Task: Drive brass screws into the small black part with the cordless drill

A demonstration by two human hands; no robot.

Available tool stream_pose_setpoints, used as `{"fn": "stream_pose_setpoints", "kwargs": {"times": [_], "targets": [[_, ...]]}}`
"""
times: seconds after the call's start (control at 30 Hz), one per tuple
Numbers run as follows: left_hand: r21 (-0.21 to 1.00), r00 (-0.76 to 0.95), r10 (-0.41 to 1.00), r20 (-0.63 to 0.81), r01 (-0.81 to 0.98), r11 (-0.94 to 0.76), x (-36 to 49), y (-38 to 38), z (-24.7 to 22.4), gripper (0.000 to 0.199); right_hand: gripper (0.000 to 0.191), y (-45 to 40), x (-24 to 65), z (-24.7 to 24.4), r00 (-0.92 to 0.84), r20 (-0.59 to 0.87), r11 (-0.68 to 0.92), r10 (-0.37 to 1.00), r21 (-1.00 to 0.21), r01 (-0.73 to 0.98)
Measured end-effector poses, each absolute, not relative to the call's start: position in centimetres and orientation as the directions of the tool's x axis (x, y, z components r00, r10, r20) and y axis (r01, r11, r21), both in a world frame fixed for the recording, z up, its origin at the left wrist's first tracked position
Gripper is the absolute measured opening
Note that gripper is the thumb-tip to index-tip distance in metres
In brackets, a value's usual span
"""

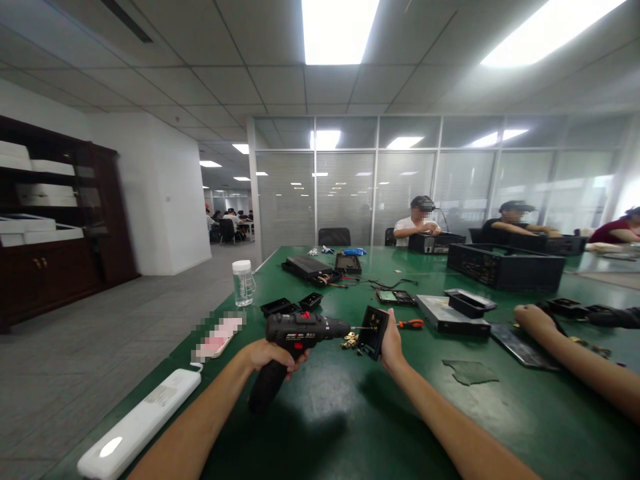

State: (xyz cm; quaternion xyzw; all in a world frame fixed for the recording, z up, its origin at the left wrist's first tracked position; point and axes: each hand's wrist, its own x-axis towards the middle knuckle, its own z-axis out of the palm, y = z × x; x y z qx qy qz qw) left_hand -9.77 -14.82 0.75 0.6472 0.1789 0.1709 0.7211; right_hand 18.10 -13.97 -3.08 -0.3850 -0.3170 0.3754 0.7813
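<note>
My left hand (280,357) is wrapped round the grip of a black cordless drill (295,331), which points to the right. Its thin bit reaches the inner side of a small black plastic box (373,333), where brassy spots show. That box is tilted up in my right hand (393,340), whose fingers are mostly hidden behind it. Below the drill's nose lies a small heap of brass-coloured parts (349,341) on the green table (325,393). An orange-handled screwdriver (411,324) rests just right of my right hand.
Black trays (280,307), a bottle (243,283), a phone (223,337) and a white power strip (145,420) are on the left. Rightward sit a silver drive (453,317), a black computer case (505,265) and a neighbour's hand (535,323). People work across the table.
</note>
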Motion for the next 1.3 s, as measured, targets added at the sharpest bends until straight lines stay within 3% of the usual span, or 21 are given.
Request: {"fn": "stream_pose_setpoints", "kwargs": {"times": [1.3], "targets": [[0.994, 0.883, 0.468, -0.027, -0.024, 0.104, -9.9, -14.7, 0.8, 0.037, 0.045, -13.2, 18.5, -4.0, 0.513, 0.122, 0.368, 0.85, -0.834, -0.412]]}}
